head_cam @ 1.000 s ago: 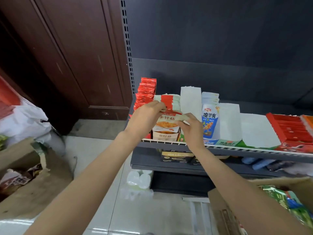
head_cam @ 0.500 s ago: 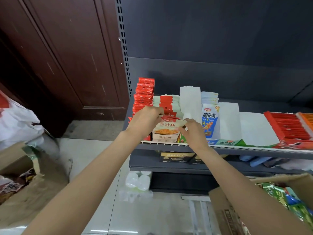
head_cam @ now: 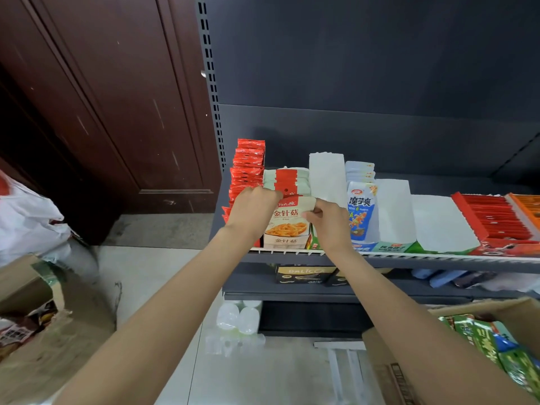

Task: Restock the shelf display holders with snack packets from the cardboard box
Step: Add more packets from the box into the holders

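We pinched the enoki mushroom packet [head_cam: 287, 220], left hand [head_cam: 252, 211] and right hand [head_cam: 328, 222] at its top corners; best seated squarely in its display holder [head_cam: 287, 244].

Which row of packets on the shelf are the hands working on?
The cream-and-red packets, second row from the left. Both the left hand and right hand pinch its front packet; the other rows stand untouched.

Two hands [head_cam: 254, 211]; two cardboard boxes [head_cam: 380, 346]; two shelves [head_cam: 409, 260]; one white bag [head_cam: 26, 217]
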